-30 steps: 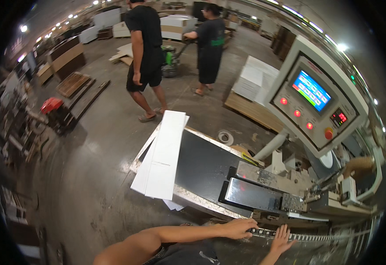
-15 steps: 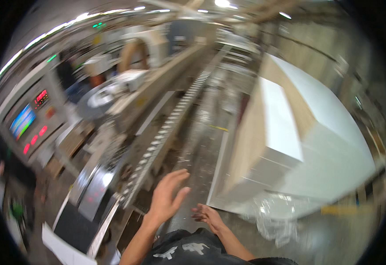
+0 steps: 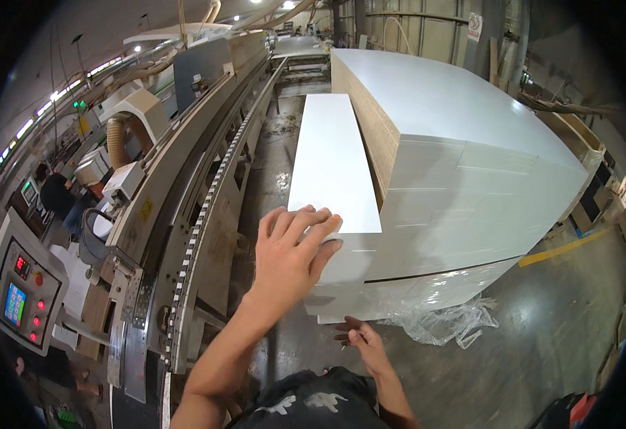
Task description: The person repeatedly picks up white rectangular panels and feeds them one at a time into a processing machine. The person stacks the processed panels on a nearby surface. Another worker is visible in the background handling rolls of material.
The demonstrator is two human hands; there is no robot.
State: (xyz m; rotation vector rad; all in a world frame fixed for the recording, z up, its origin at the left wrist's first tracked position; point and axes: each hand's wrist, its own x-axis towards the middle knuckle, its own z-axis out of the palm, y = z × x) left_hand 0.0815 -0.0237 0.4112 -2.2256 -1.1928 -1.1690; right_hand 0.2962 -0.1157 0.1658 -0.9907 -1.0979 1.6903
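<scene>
My left hand (image 3: pixel 293 250) reaches over the near left corner of a narrow stack of white panels (image 3: pixel 334 161). Its fingers are bent but apart, thumb to the right; whether they touch the top panel I cannot tell. Lower down, my right hand (image 3: pixel 367 346) hangs in front of the stack's bottom edge, fingers loosely apart and darkened at the tips. I see nothing held in it. Beside the narrow stack, on the right, stands a wider, taller stack of white panels (image 3: pixel 456 100) with bare board edges.
Crumpled clear plastic wrap (image 3: pixel 445 320) lies on the floor before the stacks. On the left runs a long machine with a toothed conveyor track (image 3: pixel 197 247) and a control panel (image 3: pixel 27 289) with lit buttons. Another person (image 3: pixel 57 196) is farther left. A yellow line (image 3: pixel 563 247) marks the floor.
The view has swung left and steadied, so the panel stacks now lie straight ahead. My left hand has gone up and forward to the narrow stack's near corner; my right hand stays low.
</scene>
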